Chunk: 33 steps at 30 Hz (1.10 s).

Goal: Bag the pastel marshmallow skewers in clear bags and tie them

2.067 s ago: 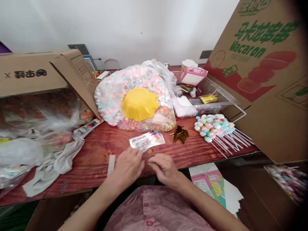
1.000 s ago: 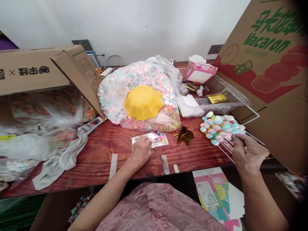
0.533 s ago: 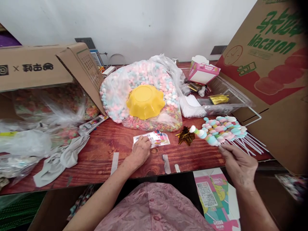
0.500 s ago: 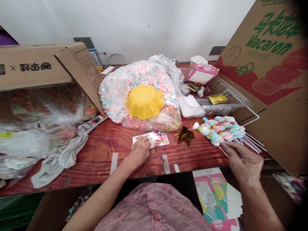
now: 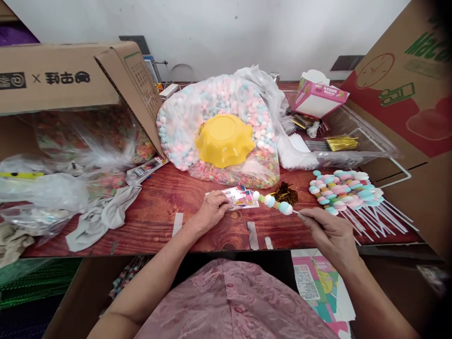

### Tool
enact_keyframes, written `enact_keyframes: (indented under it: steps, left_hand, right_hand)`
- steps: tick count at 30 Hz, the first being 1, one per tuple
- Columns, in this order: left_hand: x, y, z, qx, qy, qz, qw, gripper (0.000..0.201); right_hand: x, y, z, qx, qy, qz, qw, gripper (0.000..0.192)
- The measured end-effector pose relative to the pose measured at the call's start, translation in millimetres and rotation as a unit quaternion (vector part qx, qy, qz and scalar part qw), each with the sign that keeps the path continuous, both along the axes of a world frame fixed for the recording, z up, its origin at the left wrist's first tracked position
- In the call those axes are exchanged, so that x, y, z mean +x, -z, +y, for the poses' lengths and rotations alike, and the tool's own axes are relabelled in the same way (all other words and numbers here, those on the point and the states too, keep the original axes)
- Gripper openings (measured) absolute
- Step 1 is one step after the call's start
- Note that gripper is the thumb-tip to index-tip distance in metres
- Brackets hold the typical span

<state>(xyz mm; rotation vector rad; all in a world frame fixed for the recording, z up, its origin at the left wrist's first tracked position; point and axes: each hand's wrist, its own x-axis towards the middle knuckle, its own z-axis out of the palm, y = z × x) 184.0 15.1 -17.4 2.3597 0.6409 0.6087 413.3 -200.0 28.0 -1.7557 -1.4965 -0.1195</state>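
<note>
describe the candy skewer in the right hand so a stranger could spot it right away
Start at the yellow bowl on the big candy bag. Nearer the person, above the red table, the right hand holds one marshmallow skewer. Unlike the piled skewers lying further right, it is alone and lifted.

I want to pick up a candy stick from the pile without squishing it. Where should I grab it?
Grab a white stick end, coming from the near right side. In the pile of skewers the soft candies bunch at the far left, while the bare sticks fan out toward the table's edge.
</note>
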Motion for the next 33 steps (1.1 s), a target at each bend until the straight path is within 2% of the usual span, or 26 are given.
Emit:
enact_keyframes:
  steps: [6,13,18,21,24,29,33]
  left_hand:
    - [-0.3,4.0,0.2,-0.001,-0.001,-0.021,1.000,0.011]
    - [0.6,14.1,-4.1,0.075,0.052,-0.012,0.996,0.017]
    - [1.5,14.6,-4.5,0.075,0.093,-0.014,0.993,0.020]
    - [-1.4,9.0,-2.9,0.070,0.100,-0.038,0.992,0.021]
    - [-5.4,-3.0,-2.5,0.065,0.134,-0.039,0.988,0.018]
    - [-6.6,-21.6,-6.2,0.079,0.186,0.048,0.978,0.031]
    - [-9.5,-26.1,-11.7,0.103,0.156,0.123,0.975,0.037]
  right_hand:
    - [-3.4,21.5,7.5,-0.051,-0.015,-0.023,0.998,0.015]
    - [2.7,16.4,2.3,-0.111,-0.090,-0.104,0.984,0.021]
    - [-6.7,20.1,9.1,-0.086,-0.087,-0.082,0.989,0.019]
    - [-14.1,23.7,12.4,-0.077,-0.131,-0.046,0.987,0.019]
    - [-16.7,23.2,13.0,-0.050,-0.137,-0.002,0.989,0.017]
    - [-24.1,21.6,13.5,0.012,-0.118,0.027,0.993,0.016]
    - [-38.7,25.0,16.1,0.017,-0.104,0.060,0.993,0.018]
